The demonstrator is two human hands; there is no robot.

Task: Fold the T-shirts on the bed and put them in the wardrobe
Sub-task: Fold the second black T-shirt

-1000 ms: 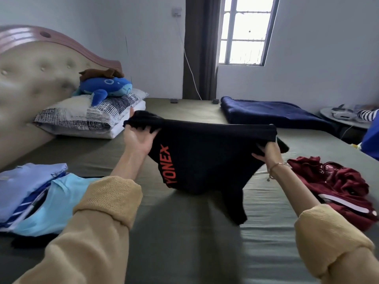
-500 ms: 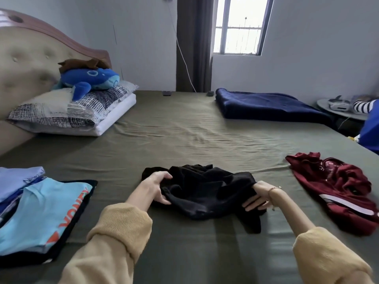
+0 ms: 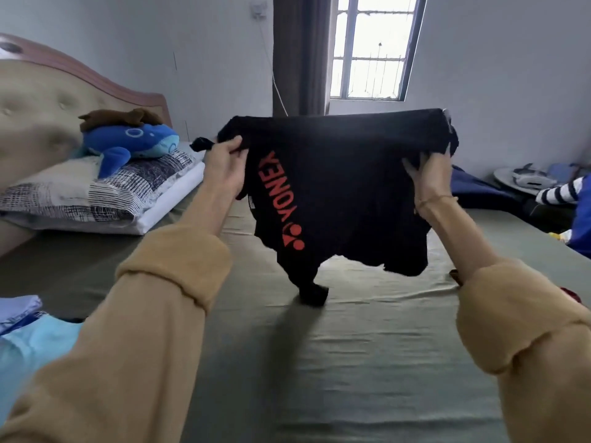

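We are holding the black T-shirt with red lettering (image 3: 345, 187) up above the middle of the olive-green bed sheet (image 3: 319, 362); only its lowest corner is touching the sheet, which is lying open around it. Our right sleeve is hiding most of the dark red garment (image 3: 572, 295), and the folded light blue pile (image 3: 22, 343) is getting cut off at the near left. Our left hand (image 3: 225, 169) and right hand (image 3: 430, 177) are gripping the top edge, arms stretched forward.

Red "YONEX" lettering, apparently with its logo, on the black T-shirt (image 3: 345, 193).
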